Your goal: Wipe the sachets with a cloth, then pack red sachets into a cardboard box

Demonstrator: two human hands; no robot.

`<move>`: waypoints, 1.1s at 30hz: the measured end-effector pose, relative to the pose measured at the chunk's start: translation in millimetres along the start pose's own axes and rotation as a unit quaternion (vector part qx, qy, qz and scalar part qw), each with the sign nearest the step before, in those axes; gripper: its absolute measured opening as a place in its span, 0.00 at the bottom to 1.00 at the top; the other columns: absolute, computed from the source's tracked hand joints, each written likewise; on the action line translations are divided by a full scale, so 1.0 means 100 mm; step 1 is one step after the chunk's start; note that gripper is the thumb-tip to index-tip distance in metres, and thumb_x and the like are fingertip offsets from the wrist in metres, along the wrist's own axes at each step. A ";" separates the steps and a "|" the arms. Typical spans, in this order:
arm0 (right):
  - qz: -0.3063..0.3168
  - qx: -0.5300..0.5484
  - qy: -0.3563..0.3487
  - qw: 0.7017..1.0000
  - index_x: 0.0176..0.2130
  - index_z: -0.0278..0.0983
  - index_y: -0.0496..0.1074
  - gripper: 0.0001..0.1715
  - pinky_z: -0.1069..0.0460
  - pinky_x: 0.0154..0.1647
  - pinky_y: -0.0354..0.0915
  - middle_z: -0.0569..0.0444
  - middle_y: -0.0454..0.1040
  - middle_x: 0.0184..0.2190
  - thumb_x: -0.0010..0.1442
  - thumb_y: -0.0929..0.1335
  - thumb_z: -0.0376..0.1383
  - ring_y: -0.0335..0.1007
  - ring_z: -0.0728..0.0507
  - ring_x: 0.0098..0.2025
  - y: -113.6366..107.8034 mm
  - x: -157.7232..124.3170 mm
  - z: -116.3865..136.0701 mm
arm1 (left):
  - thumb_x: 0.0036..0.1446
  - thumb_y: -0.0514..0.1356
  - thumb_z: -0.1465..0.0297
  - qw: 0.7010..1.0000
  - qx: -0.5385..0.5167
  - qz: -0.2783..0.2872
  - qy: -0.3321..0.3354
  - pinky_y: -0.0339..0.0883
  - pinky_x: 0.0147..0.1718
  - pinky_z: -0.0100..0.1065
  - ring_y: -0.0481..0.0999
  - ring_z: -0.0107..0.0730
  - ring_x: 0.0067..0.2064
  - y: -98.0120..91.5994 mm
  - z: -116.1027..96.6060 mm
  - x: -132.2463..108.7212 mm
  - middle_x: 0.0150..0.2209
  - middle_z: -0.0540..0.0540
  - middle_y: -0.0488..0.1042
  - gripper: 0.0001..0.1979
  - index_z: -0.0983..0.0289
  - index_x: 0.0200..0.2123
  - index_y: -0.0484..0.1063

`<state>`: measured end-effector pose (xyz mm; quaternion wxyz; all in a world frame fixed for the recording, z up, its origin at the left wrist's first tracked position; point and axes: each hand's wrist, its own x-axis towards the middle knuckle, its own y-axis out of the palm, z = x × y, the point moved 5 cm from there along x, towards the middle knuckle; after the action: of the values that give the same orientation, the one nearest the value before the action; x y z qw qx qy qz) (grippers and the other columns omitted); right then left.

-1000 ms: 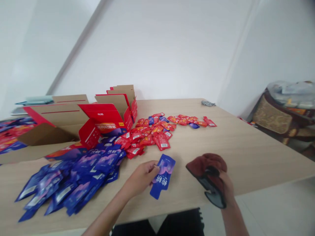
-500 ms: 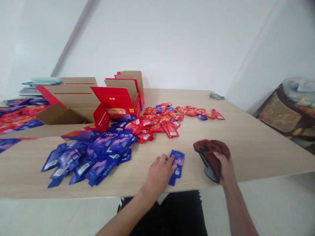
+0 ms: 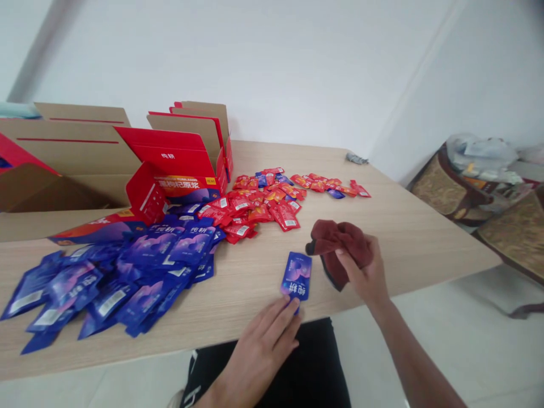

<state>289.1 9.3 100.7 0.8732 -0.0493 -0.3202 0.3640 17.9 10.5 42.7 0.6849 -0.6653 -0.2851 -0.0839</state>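
A single blue-purple pouch (image 3: 296,276) lies flat on the table near its front edge. The fingertips of my left hand (image 3: 270,343) rest on the pouch's near end, fingers stretched out and pressing it to the table. To the right of the pouch, my right hand (image 3: 365,272) grips a bunched reddish-brown cloth (image 3: 340,241) with dark, black-looking parts at its lower edge. The cloth hangs just above the table, apart from the pouch. At left is a heap of blue pouches (image 3: 144,266), and beyond the single pouch is a pile of red pouches (image 3: 259,209).
Open red cardboard boxes (image 3: 165,150) with brown insides stand at the back left. Several more small pouches trail right from the red pile. A crumpled grey item (image 3: 357,158) lies near the far right corner of the wooden table (image 3: 408,243). Patterned chairs (image 3: 442,187) with plastic bags stand beyond.
My left hand has slid from the pouch's left side to its near end. My right hand has brought the cloth closer to the pouch. The view has turned right.
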 end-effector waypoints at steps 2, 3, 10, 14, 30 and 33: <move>0.126 -0.045 -0.082 0.988 0.56 0.41 0.70 0.24 0.45 0.49 0.72 0.46 0.79 0.49 0.62 0.74 0.43 0.78 0.36 0.49 0.21 -0.09 0.20 | 0.72 0.56 0.73 1.000 0.005 -0.006 0.007 0.72 0.63 0.44 0.70 0.43 0.67 0.02 0.01 0.01 0.65 0.57 0.72 0.19 0.66 0.64 0.70; 0.207 -0.068 -0.129 0.967 0.55 0.42 0.71 0.22 0.44 0.50 0.72 0.46 0.79 0.49 0.63 0.73 0.41 0.77 0.36 0.49 0.35 -0.17 0.27 | 0.73 0.54 0.74 1.000 0.006 -0.006 0.009 0.73 0.62 0.43 0.72 0.42 0.66 0.03 0.02 0.01 0.64 0.57 0.74 0.19 0.66 0.63 0.70; 0.370 -0.172 -0.260 0.875 0.51 0.39 0.71 0.14 0.39 0.53 0.70 0.45 0.78 0.47 0.66 0.72 0.36 0.73 0.35 0.49 0.85 -0.23 0.15 | 0.74 0.47 0.76 1.000 -0.001 -0.009 0.025 0.73 0.61 0.41 0.75 0.40 0.63 0.01 0.03 0.01 0.62 0.58 0.76 0.20 0.68 0.62 0.72; 0.326 -0.239 -0.239 0.883 0.47 0.40 0.71 0.09 0.40 0.48 0.70 0.45 0.78 0.43 0.68 0.70 0.39 0.73 0.35 0.44 0.85 0.20 -0.02 | 0.75 0.45 0.76 1.000 -0.002 -0.013 0.020 0.73 0.61 0.40 0.74 0.39 0.64 0.00 0.02 0.02 0.63 0.58 0.75 0.21 0.67 0.62 0.72; 0.350 -0.191 -0.231 0.887 0.48 0.39 0.69 0.13 0.41 0.48 0.70 0.47 0.78 0.43 0.66 0.72 0.40 0.73 0.35 0.46 0.85 -0.32 0.16 | 0.74 0.50 0.77 0.999 -0.027 -0.038 -0.001 0.72 0.62 0.41 0.76 0.39 0.62 0.00 0.01 0.00 0.61 0.56 0.77 0.18 0.67 0.60 0.73; 0.333 -0.224 -0.226 0.888 0.49 0.40 0.68 0.14 0.41 0.48 0.70 0.46 0.78 0.44 0.67 0.72 0.42 0.73 0.35 0.46 0.88 -0.06 0.00 | 0.74 0.50 0.76 0.999 -0.025 -0.044 0.008 0.73 0.61 0.42 0.76 0.39 0.62 -0.02 0.02 0.00 0.61 0.56 0.77 0.18 0.67 0.60 0.73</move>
<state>232.3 69.9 69.8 0.5707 -0.2635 -0.5465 0.5534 16.6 11.8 44.9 0.6662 -0.6680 -0.3063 -0.1266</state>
